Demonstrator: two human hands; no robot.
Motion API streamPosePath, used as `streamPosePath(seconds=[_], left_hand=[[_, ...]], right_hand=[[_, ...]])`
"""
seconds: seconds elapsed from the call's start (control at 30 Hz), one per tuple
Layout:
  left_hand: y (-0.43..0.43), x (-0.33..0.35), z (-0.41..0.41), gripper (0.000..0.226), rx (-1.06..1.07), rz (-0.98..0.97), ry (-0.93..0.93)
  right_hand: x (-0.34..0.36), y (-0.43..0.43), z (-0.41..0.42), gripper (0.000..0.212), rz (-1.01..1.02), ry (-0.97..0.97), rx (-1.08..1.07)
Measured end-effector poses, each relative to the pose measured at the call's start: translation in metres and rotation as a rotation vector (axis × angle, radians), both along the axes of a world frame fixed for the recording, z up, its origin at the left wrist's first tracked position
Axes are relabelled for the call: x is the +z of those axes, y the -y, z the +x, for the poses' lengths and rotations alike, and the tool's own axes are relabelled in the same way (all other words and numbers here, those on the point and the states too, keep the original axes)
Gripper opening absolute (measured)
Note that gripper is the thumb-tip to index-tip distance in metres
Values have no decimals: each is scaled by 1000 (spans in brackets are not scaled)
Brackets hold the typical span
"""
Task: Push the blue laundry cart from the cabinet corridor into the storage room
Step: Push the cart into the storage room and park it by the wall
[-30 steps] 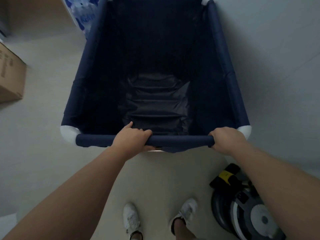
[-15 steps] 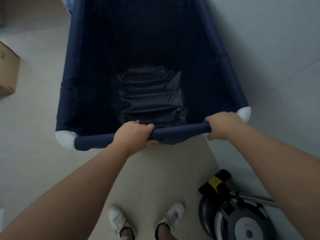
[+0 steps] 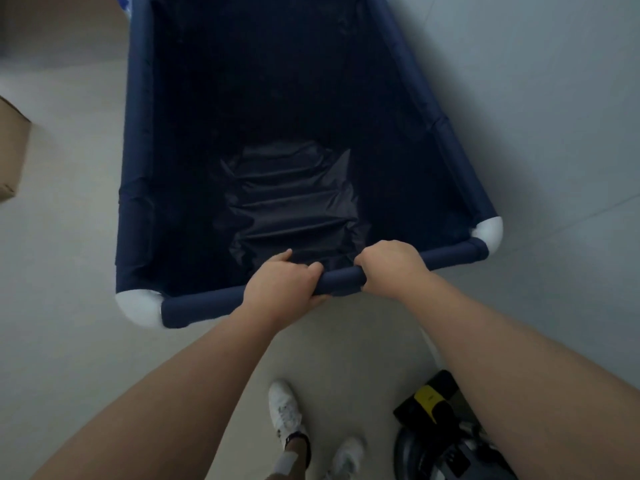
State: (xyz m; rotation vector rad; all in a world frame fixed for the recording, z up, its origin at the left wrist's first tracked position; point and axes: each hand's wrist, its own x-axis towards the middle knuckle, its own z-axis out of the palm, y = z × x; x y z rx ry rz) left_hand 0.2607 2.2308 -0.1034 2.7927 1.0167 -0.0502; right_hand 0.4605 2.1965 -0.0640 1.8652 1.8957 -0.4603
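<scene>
The blue laundry cart [image 3: 138,140] fills the upper middle of the head view. It is a deep navy fabric bin with white corner joints, and I see nothing in it but dark wrinkled lining. Its near rail [image 3: 204,303] runs tilted, higher on the right. My left hand [image 3: 282,285] grips that rail near its middle. My right hand [image 3: 391,268] grips the same rail just to the right, with a short gap between the two hands.
A grey wall [image 3: 536,116] runs close along the cart's right side. A vacuum cleaner [image 3: 436,431] with a yellow part stands on the floor at lower right beside my white shoes [image 3: 285,410]. A cardboard box [image 3: 12,154] sits at the left edge.
My right hand has slid left along the rail from the right corner toward the middle. The cart has turned, so its near rail now slopes up to the right.
</scene>
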Motion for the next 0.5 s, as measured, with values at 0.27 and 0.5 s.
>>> streamPosePath(seconds=[0.27, 0.5], left_hand=[[-4, -1, 42, 19, -17, -48, -30], [9, 4, 96, 19, 8, -61, -59]], right_hand=[[2, -14, 41, 16, -38, 41, 91], [6, -5, 94, 18, -70, 40, 106]])
